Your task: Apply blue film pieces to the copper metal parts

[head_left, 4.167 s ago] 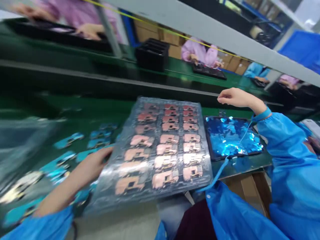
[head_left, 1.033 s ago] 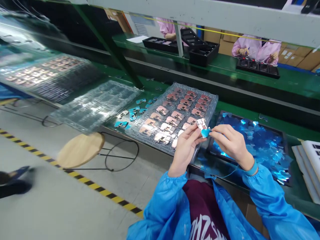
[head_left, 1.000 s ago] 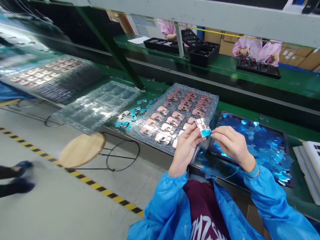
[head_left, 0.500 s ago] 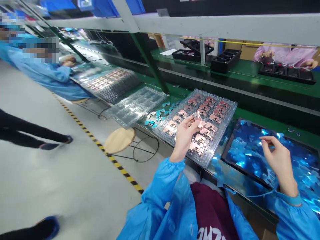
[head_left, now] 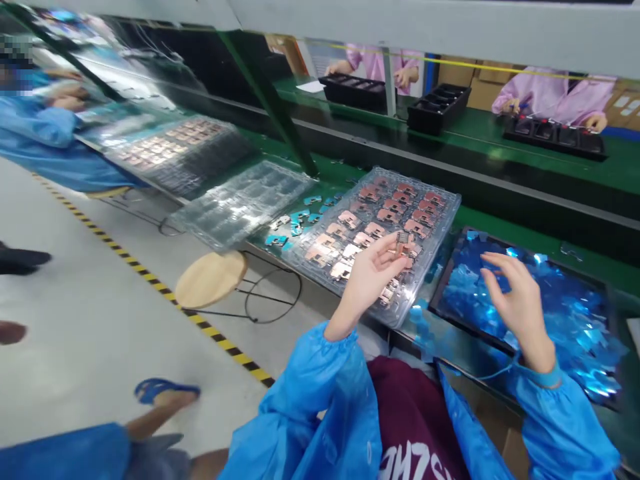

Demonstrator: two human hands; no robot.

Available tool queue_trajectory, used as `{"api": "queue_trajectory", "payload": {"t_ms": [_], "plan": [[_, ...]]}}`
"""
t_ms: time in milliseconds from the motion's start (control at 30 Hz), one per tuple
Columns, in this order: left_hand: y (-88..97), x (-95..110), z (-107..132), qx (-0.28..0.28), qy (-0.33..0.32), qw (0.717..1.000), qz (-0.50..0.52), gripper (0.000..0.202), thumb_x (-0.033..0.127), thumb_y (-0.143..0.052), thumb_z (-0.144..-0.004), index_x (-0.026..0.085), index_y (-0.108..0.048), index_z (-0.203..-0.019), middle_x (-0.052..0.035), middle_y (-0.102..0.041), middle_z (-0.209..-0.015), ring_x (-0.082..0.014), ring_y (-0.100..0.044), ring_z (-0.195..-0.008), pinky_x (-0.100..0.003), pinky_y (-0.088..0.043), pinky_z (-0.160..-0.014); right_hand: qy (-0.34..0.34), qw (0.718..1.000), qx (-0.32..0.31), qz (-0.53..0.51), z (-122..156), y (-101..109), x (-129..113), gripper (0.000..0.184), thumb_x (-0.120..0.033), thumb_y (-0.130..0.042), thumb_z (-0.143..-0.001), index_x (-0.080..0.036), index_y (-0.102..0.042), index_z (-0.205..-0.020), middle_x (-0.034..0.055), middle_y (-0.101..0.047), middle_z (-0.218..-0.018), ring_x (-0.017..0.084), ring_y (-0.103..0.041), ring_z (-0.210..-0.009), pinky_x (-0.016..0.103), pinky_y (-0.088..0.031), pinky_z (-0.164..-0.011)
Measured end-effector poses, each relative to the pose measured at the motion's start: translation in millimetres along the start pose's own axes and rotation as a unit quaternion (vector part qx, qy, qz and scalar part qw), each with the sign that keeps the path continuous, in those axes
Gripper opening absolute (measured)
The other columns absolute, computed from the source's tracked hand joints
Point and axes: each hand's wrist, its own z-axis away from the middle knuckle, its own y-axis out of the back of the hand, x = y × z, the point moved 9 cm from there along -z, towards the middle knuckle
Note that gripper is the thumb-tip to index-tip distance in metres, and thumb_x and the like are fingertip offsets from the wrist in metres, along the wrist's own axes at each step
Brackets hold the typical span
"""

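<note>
My left hand (head_left: 369,280) pinches a small copper-coloured metal part (head_left: 403,239) between thumb and fingertips, just above the near right corner of a clear plastic tray (head_left: 450,200) filled with several such parts. My right hand (head_left: 517,303) hovers with fingers spread and nothing in it over a black tray (head_left: 440,293) heaped with peeled blue film pieces (head_left: 570,313). Both forearms are in blue sleeves.
Left of the parts tray lie loose blue-filmed parts (head_left: 295,223) and an empty clear tray (head_left: 240,203) on the green bench. A round wooden stool (head_left: 210,279) stands on the floor. People in pink (head_left: 555,97) work across the conveyor; a person in blue (head_left: 45,127) sits at far left.
My right hand peeled the blue film off the part, carried it over the black tray and let it go, and is now open. My left hand keeps the part by the clear tray.
</note>
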Motion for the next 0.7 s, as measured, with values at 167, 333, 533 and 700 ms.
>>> {"api": "queue_trajectory", "payload": {"t_ms": [167, 333, 533, 700], "plan": [[-33.4, 1, 20, -0.027, -0.042, 0.993, -0.105, 0.054, 0.019, -0.082, -0.086, 0.02, -0.074, -0.139, -0.0069, -0.083, -0.109, -0.0212, -0.078, -0.096, -0.03, -0.063, -0.091, 0.134, 0.986, 0.011, -0.098, -21, -17, -90, 0.028, -0.023, -0.068, -0.107, -0.031, -0.073, -0.133, 0.0098, -0.077, -0.124, 0.029, -0.073, -0.112, 0.049, -0.063, -0.097], [-44.2, 8, 34, -0.013, -0.079, 0.983, -0.164, 0.049, 0.017, -0.074, -0.091, 0.023, -0.076, -0.14, -0.0048, -0.084, -0.112, -0.0214, -0.078, -0.095, -0.029, -0.062, -0.09, 0.15, 0.986, 0.035, -0.058, -21, -25, -96, 0.027, -0.02, -0.071, -0.106, -0.034, -0.076, -0.128, 0.009, -0.076, -0.122, 0.028, -0.071, -0.107, 0.046, -0.063, -0.085], [-49.1, 19, 41, 0.0, -0.113, 0.966, -0.233, 0.05, 0.013, -0.072, -0.093, 0.024, -0.074, -0.141, -0.0034, -0.084, -0.112, -0.0198, -0.078, -0.085, -0.028, -0.062, -0.087, 0.116, 0.986, 0.056, -0.105, -22, -16, -92, 0.017, -0.02, -0.073, -0.104, -0.031, -0.079, -0.115, 0.0087, -0.075, -0.117, 0.028, -0.071, -0.107, 0.047, -0.064, -0.085], [-57.1, 25, 46, -0.006, -0.137, 0.949, -0.284, 0.05, 0.011, -0.066, -0.095, 0.024, -0.071, -0.144, -0.0022, -0.084, -0.116, -0.0162, -0.077, -0.087, -0.027, -0.062, -0.091, 0.081, 0.986, 0.04, -0.143, -28, -12, -88, 0.006, -0.023, -0.072, -0.104, -0.027, -0.076, -0.104, 0.0095, -0.073, -0.119, 0.029, -0.069, -0.114, 0.051, -0.062, -0.095]]}}
